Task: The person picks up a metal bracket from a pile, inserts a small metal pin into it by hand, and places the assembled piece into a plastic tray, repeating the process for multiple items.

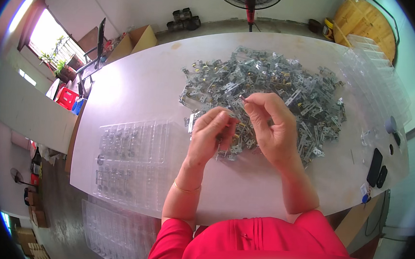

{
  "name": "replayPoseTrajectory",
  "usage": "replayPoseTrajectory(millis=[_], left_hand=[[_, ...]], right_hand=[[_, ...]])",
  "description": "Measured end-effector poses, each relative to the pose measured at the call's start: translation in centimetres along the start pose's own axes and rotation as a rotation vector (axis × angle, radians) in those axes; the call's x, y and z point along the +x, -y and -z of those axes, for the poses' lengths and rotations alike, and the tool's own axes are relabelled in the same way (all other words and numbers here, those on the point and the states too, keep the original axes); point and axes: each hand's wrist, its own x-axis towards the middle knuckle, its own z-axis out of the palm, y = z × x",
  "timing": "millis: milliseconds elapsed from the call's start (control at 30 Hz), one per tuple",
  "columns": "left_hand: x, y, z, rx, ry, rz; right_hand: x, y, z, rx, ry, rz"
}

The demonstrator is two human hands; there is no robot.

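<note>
A wide heap of small silver metal hardware pieces (pixel 316 89), some with brassy bits, covers the middle of the table. In front of its near edge, my left hand (pixel 204 136) is closed, fingers curled inward; small dark metal parts (pixel 220 139) show beneath them, their exact kind hidden. Close by on the right, my right hand (pixel 276 129) pinches a small metal piece (pixel 242 98) between thumb and forefinger. The hands are a short gap apart. A clear plastic compartment tray (pixel 160 150) lies to the left, with metal pieces in several of its left compartments.
Another clear tray (pixel 113 233) sits lower, by the table's front left edge. More clear trays (pixel 374 78) are piled at the right. A black phone (pixel 374 167), a small black object (pixel 382 176) and keys with a blue tag (pixel 366 198) lie near the right edge. A fan (pixel 250 7) stands behind the table.
</note>
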Motion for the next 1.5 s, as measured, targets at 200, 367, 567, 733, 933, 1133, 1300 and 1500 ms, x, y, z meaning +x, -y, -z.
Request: replayPoseTrajectory(millis=[200, 367, 567, 733, 933, 1133, 1300, 1500], left_hand=[[0.6, 0.6, 1.5, -0.198, 0.07, -0.074], [0.7, 0.4, 1.8, -0.278, 0.16, -0.09], [0.7, 0.6, 1.9, -0.244, 0.148, -0.143], [0.6, 0.6, 1.8, -0.203, 0.146, -0.173], [0.0, 0.1, 2.1, 0.103, 0.084, -0.274], [-0.3, 0.0, 0.8, 0.268, 0.114, -0.289], [-0.1, 0.5, 1.1, 0.385, 0.117, -0.35], [-0.1, 0.4, 0.6, 0.653, 0.091, -0.439]], right_hand=[[-0.2, 0.3, 0.2, -0.011, 0.091, -0.15], [-0.5, -0.1, -0.4, -0.047, 0.115, -0.136], [-0.3, 0.4, -0.3, -0.092, 0.146, -0.155], [-0.2, 0.6, -0.1, -0.14, 0.155, -0.14], [-0.3, 0.5, 0.1, -0.177, 0.157, -0.109], [-0.6, 0.3, -0.2, -0.057, 0.148, -0.132], [-0.2, -0.1, 0.6, 0.086, 0.295, -0.31], [-0.1, -1.3, 1.2, 0.171, 0.372, -0.401]])
